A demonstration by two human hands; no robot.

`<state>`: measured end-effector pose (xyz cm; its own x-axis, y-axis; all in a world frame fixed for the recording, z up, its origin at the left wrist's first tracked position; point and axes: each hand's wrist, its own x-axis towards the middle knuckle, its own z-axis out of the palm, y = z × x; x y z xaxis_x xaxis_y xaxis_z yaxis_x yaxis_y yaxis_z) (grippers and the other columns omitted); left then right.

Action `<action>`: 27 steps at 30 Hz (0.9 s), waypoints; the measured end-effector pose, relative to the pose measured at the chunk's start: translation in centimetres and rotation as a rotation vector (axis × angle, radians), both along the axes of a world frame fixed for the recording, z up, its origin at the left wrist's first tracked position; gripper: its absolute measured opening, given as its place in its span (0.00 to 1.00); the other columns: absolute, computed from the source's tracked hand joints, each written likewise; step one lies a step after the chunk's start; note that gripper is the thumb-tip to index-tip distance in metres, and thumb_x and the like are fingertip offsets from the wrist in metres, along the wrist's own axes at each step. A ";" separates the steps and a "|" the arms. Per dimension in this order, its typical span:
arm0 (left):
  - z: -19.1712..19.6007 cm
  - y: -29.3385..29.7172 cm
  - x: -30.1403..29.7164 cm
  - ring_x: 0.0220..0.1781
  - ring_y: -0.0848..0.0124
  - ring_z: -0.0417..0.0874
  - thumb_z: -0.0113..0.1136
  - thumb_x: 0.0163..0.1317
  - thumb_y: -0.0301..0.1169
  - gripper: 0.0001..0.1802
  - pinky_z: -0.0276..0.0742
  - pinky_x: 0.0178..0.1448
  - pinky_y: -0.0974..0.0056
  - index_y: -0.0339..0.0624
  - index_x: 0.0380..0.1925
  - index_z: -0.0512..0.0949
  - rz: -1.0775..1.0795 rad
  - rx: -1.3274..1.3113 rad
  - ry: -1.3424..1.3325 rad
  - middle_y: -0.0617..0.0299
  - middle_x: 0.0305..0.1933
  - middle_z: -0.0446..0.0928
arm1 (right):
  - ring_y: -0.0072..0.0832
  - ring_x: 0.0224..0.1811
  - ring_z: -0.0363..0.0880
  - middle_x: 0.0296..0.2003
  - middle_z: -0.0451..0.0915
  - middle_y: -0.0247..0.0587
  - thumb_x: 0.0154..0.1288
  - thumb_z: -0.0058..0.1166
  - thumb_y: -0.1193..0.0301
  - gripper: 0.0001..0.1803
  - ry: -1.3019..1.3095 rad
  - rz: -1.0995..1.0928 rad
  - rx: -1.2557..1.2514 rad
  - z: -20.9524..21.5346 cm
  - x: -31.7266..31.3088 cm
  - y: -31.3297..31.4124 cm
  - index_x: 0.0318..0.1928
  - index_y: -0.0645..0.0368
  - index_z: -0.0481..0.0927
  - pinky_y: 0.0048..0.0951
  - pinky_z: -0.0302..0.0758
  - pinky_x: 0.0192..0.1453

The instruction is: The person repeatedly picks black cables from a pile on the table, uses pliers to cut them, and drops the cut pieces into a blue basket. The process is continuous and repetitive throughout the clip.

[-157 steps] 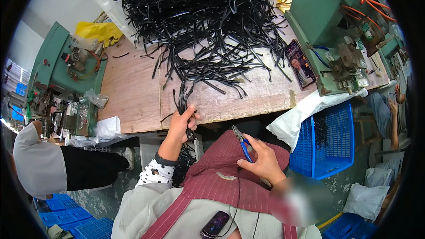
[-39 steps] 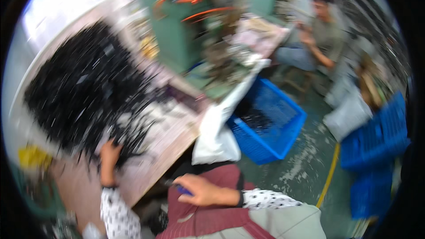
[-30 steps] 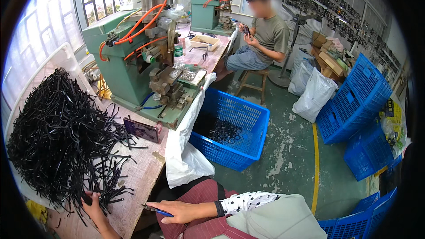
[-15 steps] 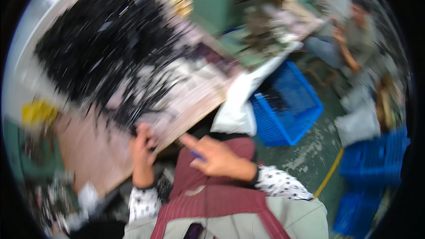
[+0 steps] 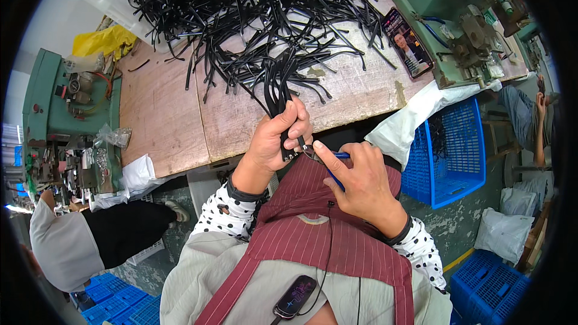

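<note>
Left hand [image 5: 278, 138] clasps a bundle of black strips [image 5: 280, 93] at the tabletop [image 5: 241, 126] edge; right hand [image 5: 355, 180], at four o'clock, pinches blue-handled cutters [image 5: 335, 168], seemingly trimming ends.

I'm in a small factory workshop: green bench machines [image 5: 66, 120] flank my worn plywood table [image 5: 162, 114], heaped with black strips [image 5: 241, 12]. Blue plastic crates [image 5: 451, 144] stand on the stained concrete floor [image 5: 457, 222], another worker nearby.

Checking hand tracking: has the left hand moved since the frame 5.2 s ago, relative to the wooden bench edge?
Yes. The left hand then reached onto the wooden bench; now it is off its near edge, gripping a bundle of black strips beside the right hand.
</note>
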<state>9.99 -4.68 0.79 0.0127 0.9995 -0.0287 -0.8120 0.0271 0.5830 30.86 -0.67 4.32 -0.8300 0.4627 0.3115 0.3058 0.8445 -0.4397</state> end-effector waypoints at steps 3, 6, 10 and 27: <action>0.1 0.1 0.1 0.16 0.82 0.59 0.43 0.75 0.44 0.16 0.59 0.26 0.72 0.45 0.36 0.70 -0.025 0.019 0.006 0.72 0.19 0.63 | 0.36 0.36 0.68 0.37 0.70 0.40 0.48 0.64 0.71 0.40 -0.010 -0.004 0.029 0.0 0.0 0.0 0.65 0.38 0.71 0.37 0.61 0.39; -0.2 0.2 0.0 0.16 0.82 0.58 0.43 0.75 0.44 0.16 0.59 0.26 0.72 0.46 0.35 0.70 -0.061 0.052 0.004 0.72 0.19 0.62 | 0.36 0.35 0.68 0.35 0.70 0.40 0.48 0.63 0.72 0.39 -0.017 0.012 0.026 0.0 0.2 0.1 0.65 0.39 0.71 0.37 0.62 0.38; -0.3 0.0 1.0 0.15 0.81 0.56 0.42 0.75 0.45 0.16 0.59 0.27 0.70 0.46 0.35 0.69 0.121 0.107 0.043 0.73 0.18 0.61 | 0.37 0.32 0.70 0.33 0.70 0.40 0.48 0.63 0.74 0.40 0.001 0.016 -0.055 -0.2 0.3 0.4 0.66 0.40 0.70 0.36 0.66 0.34; -0.7 -0.9 4.7 0.23 0.77 0.69 0.60 0.67 0.40 0.17 0.63 0.26 0.72 0.37 0.28 0.72 0.748 0.157 0.572 0.62 0.26 0.71 | 0.44 0.34 0.78 0.33 0.73 0.46 0.54 0.62 0.72 0.42 -0.122 -0.030 -0.570 0.3 0.7 0.2 0.71 0.43 0.62 0.39 0.76 0.41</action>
